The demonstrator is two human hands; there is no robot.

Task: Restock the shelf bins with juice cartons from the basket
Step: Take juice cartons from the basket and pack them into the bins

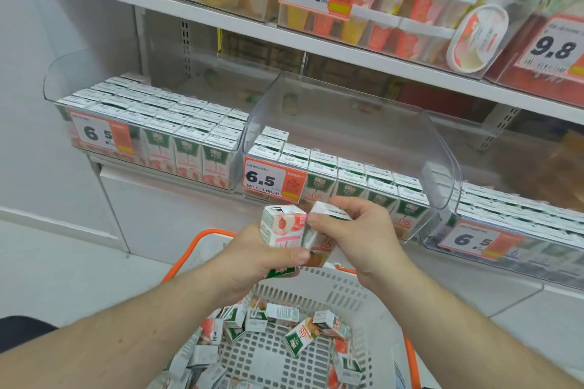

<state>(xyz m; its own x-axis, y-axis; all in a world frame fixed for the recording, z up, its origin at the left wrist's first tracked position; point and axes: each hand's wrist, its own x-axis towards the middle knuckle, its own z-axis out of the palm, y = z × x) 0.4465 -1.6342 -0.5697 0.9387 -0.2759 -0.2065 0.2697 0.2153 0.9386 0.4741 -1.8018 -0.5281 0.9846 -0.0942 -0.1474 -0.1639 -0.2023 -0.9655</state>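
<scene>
Above the basket [316, 290], the left hand [252, 259] grips a peach carton [282, 224] and the right hand [357, 230] grips a second carton [319, 243], the two cartons touching. Loose cartons [303, 338] lie in the basket. The middle bin [442, 167] is part filled along its front edge.

White-and-green cartons [282, 228] (pink peach print); white basket [322, 294], orange handles [202, 240].

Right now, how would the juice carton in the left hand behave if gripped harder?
The peach juice carton looks like a stiff box, likely to dent at the corners. The left hand wraps it easily, so it is probably light. Flat sides: no rolling.
</scene>
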